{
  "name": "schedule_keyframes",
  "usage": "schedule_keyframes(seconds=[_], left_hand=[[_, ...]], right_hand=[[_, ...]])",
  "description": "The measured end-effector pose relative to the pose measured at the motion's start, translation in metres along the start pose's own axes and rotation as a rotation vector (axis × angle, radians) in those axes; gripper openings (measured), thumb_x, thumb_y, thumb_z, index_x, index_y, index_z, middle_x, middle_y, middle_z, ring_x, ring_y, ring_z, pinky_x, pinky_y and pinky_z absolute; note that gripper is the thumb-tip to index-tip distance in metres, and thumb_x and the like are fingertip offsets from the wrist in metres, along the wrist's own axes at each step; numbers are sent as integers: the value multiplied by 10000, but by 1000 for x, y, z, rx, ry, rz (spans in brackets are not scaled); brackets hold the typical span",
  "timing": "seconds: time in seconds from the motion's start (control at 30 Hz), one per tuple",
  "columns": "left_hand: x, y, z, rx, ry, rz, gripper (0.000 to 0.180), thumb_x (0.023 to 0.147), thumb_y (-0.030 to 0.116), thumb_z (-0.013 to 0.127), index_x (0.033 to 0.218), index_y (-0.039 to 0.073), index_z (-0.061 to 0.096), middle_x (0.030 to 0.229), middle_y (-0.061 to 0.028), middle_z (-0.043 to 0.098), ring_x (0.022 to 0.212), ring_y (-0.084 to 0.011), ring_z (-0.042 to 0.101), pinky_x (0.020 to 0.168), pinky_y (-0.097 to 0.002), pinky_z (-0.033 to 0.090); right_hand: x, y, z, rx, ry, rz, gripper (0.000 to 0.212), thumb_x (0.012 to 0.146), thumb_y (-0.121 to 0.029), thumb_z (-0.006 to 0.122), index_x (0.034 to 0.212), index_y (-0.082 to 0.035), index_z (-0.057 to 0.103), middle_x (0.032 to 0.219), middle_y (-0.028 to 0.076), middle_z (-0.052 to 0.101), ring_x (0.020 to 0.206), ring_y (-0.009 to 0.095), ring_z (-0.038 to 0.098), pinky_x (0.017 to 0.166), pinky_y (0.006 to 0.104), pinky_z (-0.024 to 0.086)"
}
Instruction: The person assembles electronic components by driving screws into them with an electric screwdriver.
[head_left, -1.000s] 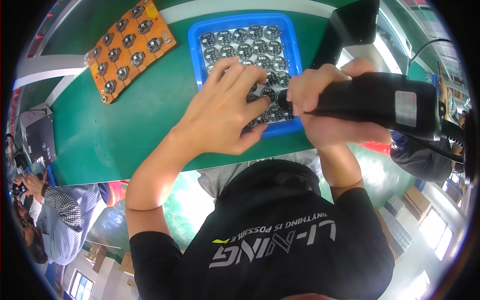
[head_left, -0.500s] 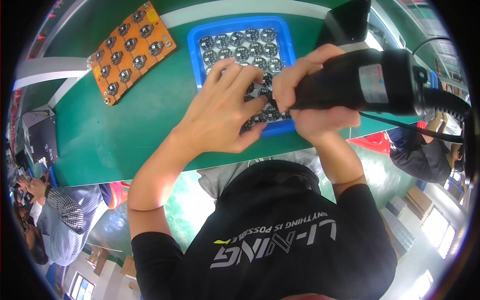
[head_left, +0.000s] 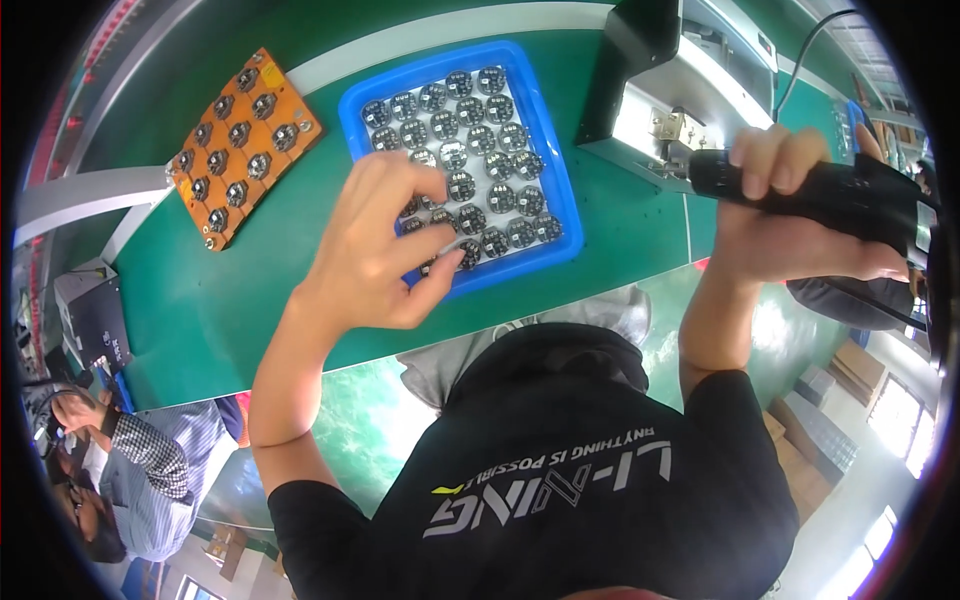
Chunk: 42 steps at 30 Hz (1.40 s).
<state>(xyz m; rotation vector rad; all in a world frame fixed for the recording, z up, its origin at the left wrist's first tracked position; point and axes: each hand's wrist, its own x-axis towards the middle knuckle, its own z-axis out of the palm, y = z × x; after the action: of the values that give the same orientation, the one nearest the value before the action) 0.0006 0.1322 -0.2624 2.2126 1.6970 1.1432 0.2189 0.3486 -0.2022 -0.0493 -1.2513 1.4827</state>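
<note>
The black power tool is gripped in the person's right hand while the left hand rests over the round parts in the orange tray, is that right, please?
Not quite: the head view shows the left hand over the round parts in the blue tray, not the orange tray, which lies untouched further left. The black power tool is indeed gripped in the right hand.

The right hand [head_left: 790, 225] has carried the black power screwdriver [head_left: 830, 190] off the blue tray [head_left: 555, 165], rightward; the left hand [head_left: 385, 245] has slid toward the tray's near-left corner.
</note>
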Motion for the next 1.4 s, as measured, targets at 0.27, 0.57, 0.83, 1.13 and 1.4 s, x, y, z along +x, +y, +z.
schedule_keyframes(seconds=[0.27,0.57,0.83,1.13,1.4], left_hand=[[-7,15,12,213,-134,-38,280,678,201,754,887,29,683,1042,-126,575,949,-298,559,962,-508,423],[-7,14,13,217,-144,-70,325,701,225,738,954,25,696,1092,-129,564,950,-292,557,980,-500,408],[-5,13,12,223,-176,-47,318,726,238,722,961,25,695,1109,-133,560,958,-289,551,982,-484,410],[-9,13,9,204,-157,-48,319,730,237,711,963,21,685,1083,-114,553,946,-275,530,942,-449,410],[-15,11,11,200,-160,-64,333,728,263,713,944,11,681,912,-76,475,855,-239,486,800,-379,388]], right_hand=[[0,-8,-10,-54,70,-28,1111,652,-992,155,1272,-118,449,554,91,463,419,216,419,458,376,368],[2,2,-13,-34,28,-21,1108,637,-999,177,1251,-123,462,548,93,486,418,223,424,453,383,377],[6,4,-9,-147,122,26,1045,687,-973,177,1179,-92,448,541,105,497,415,219,405,433,368,365],[7,3,-10,5,-79,164,1028,690,-972,217,1215,-122,458,567,85,486,440,203,415,478,351,365],[-44,61,53,242,-214,192,1021,688,-965,279,1306,-170,449,609,41,478,450,181,437,500,355,381]])
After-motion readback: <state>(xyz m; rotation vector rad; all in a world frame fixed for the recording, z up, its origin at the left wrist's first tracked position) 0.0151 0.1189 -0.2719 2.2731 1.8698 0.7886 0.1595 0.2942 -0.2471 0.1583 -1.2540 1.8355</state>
